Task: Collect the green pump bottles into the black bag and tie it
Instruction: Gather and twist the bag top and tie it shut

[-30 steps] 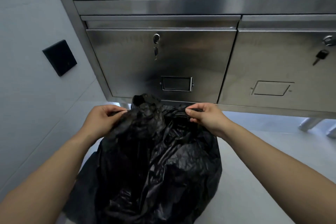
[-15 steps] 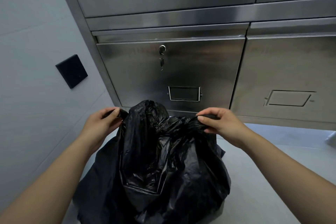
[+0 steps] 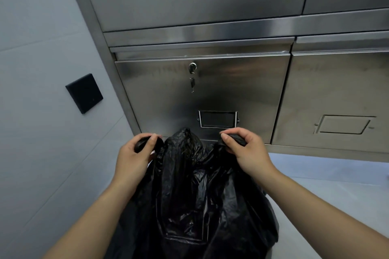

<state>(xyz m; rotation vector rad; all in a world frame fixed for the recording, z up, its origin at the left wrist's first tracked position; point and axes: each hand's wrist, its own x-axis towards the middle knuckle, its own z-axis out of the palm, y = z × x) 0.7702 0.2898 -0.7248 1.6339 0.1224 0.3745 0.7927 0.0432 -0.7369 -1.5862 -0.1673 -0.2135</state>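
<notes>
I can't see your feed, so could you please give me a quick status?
Left hand and right hand each gripping a bunched corner of the black bag. Not yet knotted. Bottles not visible. Nothing obstructing.

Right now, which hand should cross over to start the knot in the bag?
Either, barely: left hand and right hand each grip a bunched corner of the black bag, level and apart. Right, perhaps; its corner stands clearer.

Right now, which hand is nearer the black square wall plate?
The left hand. It grips the crinkled black plastic bag to the lower right of the plate; the right hand grips the bag's far side, much farther off.
</notes>
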